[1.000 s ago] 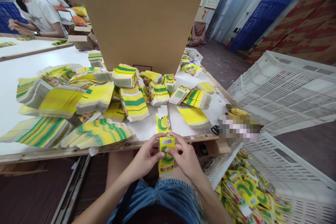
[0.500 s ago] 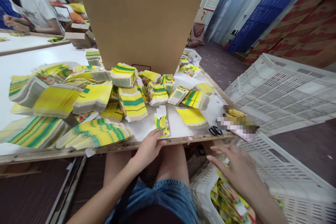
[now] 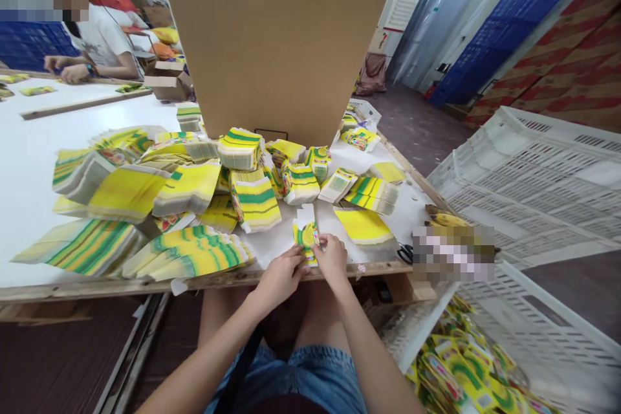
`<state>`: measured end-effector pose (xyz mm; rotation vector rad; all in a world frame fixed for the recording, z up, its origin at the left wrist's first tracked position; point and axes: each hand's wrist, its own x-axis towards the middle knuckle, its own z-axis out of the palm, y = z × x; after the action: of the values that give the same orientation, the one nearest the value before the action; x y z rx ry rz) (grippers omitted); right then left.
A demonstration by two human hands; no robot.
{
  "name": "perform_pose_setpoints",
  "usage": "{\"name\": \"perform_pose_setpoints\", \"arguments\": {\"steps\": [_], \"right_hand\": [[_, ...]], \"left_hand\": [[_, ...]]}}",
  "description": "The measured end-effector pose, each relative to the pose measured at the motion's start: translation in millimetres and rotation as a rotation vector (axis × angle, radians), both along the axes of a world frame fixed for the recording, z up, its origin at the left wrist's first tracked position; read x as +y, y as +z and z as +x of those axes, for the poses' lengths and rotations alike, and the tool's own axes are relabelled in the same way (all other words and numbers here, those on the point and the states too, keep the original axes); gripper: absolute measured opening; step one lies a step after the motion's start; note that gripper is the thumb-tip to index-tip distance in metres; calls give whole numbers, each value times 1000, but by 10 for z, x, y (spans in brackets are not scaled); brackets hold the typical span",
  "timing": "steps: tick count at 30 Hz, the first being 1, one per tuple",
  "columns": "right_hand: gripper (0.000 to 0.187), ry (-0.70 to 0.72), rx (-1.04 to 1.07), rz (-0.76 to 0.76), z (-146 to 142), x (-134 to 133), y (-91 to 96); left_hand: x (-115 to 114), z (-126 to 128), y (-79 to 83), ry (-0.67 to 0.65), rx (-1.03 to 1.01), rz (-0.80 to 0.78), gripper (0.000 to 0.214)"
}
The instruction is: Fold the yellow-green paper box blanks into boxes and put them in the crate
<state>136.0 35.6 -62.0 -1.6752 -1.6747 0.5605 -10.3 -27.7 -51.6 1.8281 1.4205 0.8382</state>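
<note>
A small yellow printed carton [image 3: 305,231] with a white flap at its far end lies flat at the table's near edge. My left hand [image 3: 285,276] is on its near left side, fingers closed against it. At its right edge my right hand [image 3: 332,260] pinches the carton between thumb and fingers. Just beyond stand stacks of flattened yellow and green cartons [image 3: 255,199], and a fanned pile of striped cartons [image 3: 189,252] lies to the left. To the right rests a plain yellow carton sheet stack [image 3: 363,226].
A tall brown cardboard panel [image 3: 286,39] rises behind the stacks. Black-handled scissors [image 3: 405,252] and bananas [image 3: 444,218] lie at the table's right corner. Below right, a white crate [image 3: 538,310] holds many yellow packets [image 3: 466,362]. A co-worker [image 3: 104,39] sits at far left.
My right hand has come from above the crate to the carton and taken hold of its right edge. My left hand stays on the carton. The view has shifted slightly left.
</note>
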Motion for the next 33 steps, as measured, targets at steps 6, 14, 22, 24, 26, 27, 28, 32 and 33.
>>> {"name": "perform_pose_setpoints", "arguments": {"steps": [6,14,22,24,26,27,28,32,33], "right_hand": [[11,-10,274,10,-13,-48,46],[31,64,720,-40,65,-461,389],[34,169,902,-232,107,-746,504],[33,189,904,-268,116,-775,545],[34,213,889,-296,114,-799,574],[35,228,863,-299,108,-811,580],[36,240,814,-289,102,-823,580],[37,167,437,-70,88,-862,568],[41,147,334,27,91,-866,576]], "left_hand": [[-27,1,7,30,-188,-10,21],[-125,-55,241,89,-709,-53,46],[-242,54,294,-88,-1105,-257,47],[-263,66,289,-45,-1111,-244,40],[-275,66,308,-14,-1113,-238,36],[-279,64,326,-8,-1118,-235,37],[-285,63,346,-7,-1128,-235,40],[-318,71,393,-26,-1251,-349,47],[-329,75,390,-34,-1294,-401,46]]}}
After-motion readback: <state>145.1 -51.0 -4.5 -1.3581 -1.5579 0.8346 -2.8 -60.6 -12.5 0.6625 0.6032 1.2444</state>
